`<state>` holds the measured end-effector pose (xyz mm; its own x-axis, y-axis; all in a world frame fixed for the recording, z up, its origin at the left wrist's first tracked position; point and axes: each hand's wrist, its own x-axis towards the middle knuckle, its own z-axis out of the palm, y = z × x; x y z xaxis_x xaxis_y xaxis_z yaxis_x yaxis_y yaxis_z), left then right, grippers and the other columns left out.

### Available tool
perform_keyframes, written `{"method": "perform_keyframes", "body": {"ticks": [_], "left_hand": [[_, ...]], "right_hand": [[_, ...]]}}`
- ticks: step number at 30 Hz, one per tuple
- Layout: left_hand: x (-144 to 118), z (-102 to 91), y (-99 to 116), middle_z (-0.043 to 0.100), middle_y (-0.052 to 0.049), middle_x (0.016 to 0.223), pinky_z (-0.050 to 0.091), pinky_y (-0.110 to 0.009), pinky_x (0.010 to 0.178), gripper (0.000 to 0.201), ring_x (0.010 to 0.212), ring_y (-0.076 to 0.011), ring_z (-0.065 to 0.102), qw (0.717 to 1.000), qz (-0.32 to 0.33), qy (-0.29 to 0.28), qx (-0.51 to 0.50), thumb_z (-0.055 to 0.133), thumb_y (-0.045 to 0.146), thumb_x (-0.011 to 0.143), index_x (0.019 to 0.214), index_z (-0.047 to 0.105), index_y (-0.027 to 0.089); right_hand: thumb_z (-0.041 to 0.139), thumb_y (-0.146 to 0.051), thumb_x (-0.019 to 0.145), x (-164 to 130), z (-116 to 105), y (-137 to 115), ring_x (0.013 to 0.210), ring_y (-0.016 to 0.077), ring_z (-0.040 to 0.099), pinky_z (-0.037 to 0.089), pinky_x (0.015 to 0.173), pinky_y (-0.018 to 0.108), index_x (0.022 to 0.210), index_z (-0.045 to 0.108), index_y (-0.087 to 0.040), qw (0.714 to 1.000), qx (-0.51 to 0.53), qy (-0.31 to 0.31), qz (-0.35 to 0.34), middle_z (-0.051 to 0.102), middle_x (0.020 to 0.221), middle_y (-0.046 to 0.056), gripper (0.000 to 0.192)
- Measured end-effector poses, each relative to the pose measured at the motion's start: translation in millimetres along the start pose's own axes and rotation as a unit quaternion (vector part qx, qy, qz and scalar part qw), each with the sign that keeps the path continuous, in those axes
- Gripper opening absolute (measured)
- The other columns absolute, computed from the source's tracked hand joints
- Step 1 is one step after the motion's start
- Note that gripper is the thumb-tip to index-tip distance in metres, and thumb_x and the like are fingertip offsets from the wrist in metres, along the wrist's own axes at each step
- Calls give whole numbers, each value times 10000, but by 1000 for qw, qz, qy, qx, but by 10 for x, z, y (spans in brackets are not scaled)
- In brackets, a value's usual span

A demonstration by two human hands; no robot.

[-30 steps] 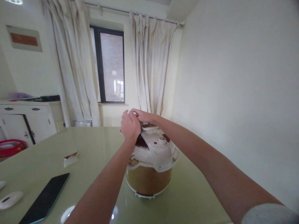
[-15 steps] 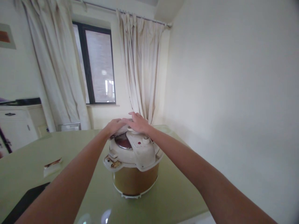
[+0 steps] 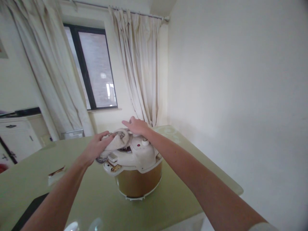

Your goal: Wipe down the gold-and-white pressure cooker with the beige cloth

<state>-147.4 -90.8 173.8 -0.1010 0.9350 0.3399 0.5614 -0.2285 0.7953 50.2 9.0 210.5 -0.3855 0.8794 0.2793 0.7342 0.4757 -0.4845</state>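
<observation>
A white and gold electric pressure cooker [image 3: 141, 183] stands upright on the green tabletop, its white lid [image 3: 144, 155] on. My left hand [image 3: 95, 148] is closed on a crumpled, stained whitish cloth [image 3: 119, 140] at the lid's left side. The cloth covers part of the lid's dark window. Over the far edge of the lid lies my right hand [image 3: 136, 125], fingers stretched out to the left, with nothing visible in it. What its underside touches is hidden. Brown stains mark the cooker's left handle [image 3: 113, 167].
The green table [image 3: 183, 189] meets a white wall on the right. To the left are a small white packet [image 3: 56, 175] and a flat black object [image 3: 31, 210], partly behind my left forearm. A white cabinet [image 3: 20, 134], curtains [image 3: 141, 70] and a window [image 3: 96, 67] are farther back.
My left hand has moved left and nearer from the lid's far side, bringing the cloth over the lid's left part. The right hand has shifted slightly left, and the view has turned a little.
</observation>
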Motion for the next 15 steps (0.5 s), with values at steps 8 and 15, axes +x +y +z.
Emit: {"method": "perform_keyframes", "body": {"ticks": [8,15], "left_hand": [[-550,240,410,668,5,730,400,-308,668,445,732,-218,622,949,184,12,257,589,685,879,784,570,251],[-733,520,536,742,-76,1259,502,-436,970,614,1133,-321,667,941,252,7,225,704,640,835,1329,636,283]], "right_hand": [[234,-944,891,20,-25,-18,1271,397,652,502,1030,538,1245,640,-222,999,-14,-17,24,697,1375,184,900],[253,-917,918,67,-64,37,1287,391,640,482,1057,505,1213,681,-204,998,-16,-54,-16,694,1384,185,883]]}}
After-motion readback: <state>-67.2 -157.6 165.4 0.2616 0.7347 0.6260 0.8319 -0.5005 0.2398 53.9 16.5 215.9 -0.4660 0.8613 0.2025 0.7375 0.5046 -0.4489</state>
